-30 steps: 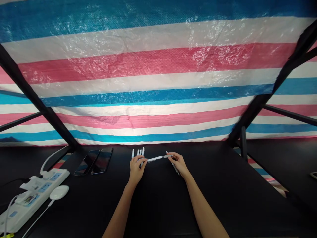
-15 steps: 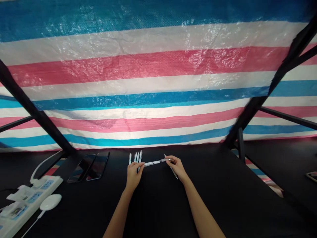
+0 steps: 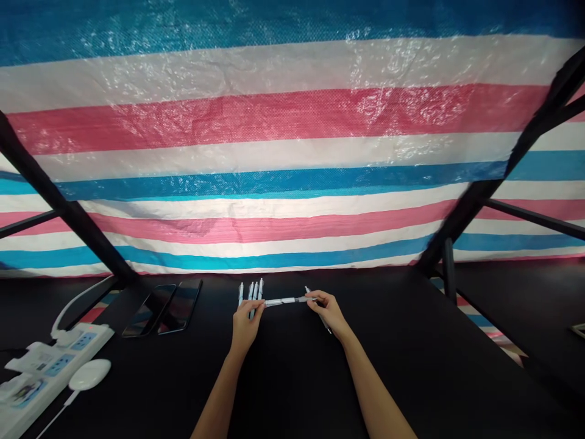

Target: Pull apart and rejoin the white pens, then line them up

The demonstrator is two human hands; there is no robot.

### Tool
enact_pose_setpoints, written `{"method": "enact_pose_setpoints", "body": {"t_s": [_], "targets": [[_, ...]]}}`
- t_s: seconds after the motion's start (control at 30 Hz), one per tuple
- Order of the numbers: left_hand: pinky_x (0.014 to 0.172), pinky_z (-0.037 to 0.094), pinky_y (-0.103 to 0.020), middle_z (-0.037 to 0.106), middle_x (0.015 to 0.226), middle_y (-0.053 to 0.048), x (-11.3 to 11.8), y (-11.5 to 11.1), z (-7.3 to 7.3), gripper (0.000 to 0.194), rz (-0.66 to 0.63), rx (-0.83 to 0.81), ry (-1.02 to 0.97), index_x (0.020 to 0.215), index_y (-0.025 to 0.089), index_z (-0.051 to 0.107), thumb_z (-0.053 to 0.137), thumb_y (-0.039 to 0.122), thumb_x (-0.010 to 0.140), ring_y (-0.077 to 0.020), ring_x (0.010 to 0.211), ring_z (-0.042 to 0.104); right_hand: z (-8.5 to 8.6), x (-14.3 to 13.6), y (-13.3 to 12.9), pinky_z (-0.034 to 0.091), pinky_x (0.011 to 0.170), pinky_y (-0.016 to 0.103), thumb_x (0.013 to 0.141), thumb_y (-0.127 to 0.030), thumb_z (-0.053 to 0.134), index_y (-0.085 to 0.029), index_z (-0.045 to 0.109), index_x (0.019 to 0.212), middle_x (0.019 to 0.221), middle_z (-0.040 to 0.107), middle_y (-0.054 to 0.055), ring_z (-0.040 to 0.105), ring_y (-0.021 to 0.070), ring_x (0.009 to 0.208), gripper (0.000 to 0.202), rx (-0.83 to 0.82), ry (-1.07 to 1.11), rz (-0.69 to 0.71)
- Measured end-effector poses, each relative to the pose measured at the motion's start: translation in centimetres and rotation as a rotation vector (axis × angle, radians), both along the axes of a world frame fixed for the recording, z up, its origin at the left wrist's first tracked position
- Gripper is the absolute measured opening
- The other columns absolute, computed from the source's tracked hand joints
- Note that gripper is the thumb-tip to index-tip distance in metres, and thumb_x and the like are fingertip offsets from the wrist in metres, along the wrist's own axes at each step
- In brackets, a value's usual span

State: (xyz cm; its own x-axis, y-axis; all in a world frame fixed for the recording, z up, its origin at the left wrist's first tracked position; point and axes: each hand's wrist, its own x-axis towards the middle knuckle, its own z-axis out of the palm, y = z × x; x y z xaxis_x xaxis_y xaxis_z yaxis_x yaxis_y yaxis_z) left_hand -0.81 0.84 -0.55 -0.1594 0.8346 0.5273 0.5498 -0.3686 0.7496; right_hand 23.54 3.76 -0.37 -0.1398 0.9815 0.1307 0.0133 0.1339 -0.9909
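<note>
Two bare hands meet over a black table (image 3: 292,378), holding one white pen (image 3: 286,300) stretched level between them. Compared with half a second earlier, little has changed: the pen has tipped from a slight slope to nearly flat, and both hands sit almost where they were. The left hand (image 3: 245,322) pinches the pen's left end between thumb and fingertips, the other fingers curled. The right hand (image 3: 328,312) pinches the pen's right end the same way, and a second thin pen (image 3: 322,320) is tucked under its palm, slanting down toward the person. Just behind the left hand, a row of white pens (image 3: 251,291) lies side by side on the table, pointing away; the left fingertips are just beside them. The pens are slim, smooth plastic cylinders. The table surface is matte and dark. Two dark phones (image 3: 167,300) with glossy screens lie side by side to the left. Farther left sit a white power strip (image 3: 43,366) and a rounded white charger puck (image 3: 89,374). Behind hangs a crinkled woven tarp (image 3: 292,152) striped blue, white and pink.
</note>
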Motion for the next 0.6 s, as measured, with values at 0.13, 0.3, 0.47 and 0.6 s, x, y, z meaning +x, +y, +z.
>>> {"method": "enact_pose_setpoints", "body": {"t_s": [0.13, 0.3, 0.47, 0.6], "targets": [[0.074, 0.052, -0.030, 0.069, 0.080, -0.006, 0.0, 0.0, -0.1, 0.019, -0.017, -0.005, -0.012, 0.082, 0.019, 0.070, 0.056, 0.032, 0.080, -0.0184, 0.078, 0.065, 0.5, 0.0, -0.2, 0.046, 0.078, 0.035, 0.065, -0.045, 0.073, -0.019, 0.070, 0.084, 0.090, 0.070, 0.008, 0.063, 0.0251, 0.087, 0.033, -0.011, 0.013, 0.013], [0.073, 0.053, -0.030, 0.068, 0.083, -0.006, 0.2, -0.2, 0.0, 0.019, -0.050, -0.011, -0.002, 0.083, 0.020, 0.070, 0.056, 0.033, 0.080, -0.0184, 0.080, 0.065, 0.7, 0.1, -0.6, 0.047, 0.074, 0.033, 0.066, -0.045, 0.073, -0.019, 0.069, 0.084, 0.090, 0.070, 0.008, 0.063, 0.0240, 0.085, 0.031, -0.024, 0.054, -0.013], [0.071, 0.053, -0.030, 0.069, 0.080, -0.006, 0.3, -0.6, -0.1, 0.019, -0.024, -0.015, -0.048, 0.082, 0.019, 0.070, 0.057, 0.032, 0.079, -0.0183, 0.077, 0.066, 0.6, 0.0, -0.7, 0.046, 0.074, 0.032, 0.066, -0.045, 0.073, -0.020, 0.069, 0.084, 0.088, 0.071, 0.007, 0.062, 0.0228, 0.084, 0.031, -0.027, 0.059, 0.010], [0.069, 0.053, -0.029, 0.070, 0.079, -0.006, 0.5, -1.0, -0.3, 0.019, -0.026, -0.041, -0.080, 0.083, 0.018, 0.070, 0.058, 0.032, 0.079, -0.0181, 0.075, 0.066, 0.5, -0.2, -0.7, 0.046, 0.073, 0.032, 0.065, -0.044, 0.073, -0.020, 0.069, 0.085, 0.085, 0.071, 0.006, 0.062, 0.0212, 0.079, 0.032, -0.033, 0.056, 0.005]]}}
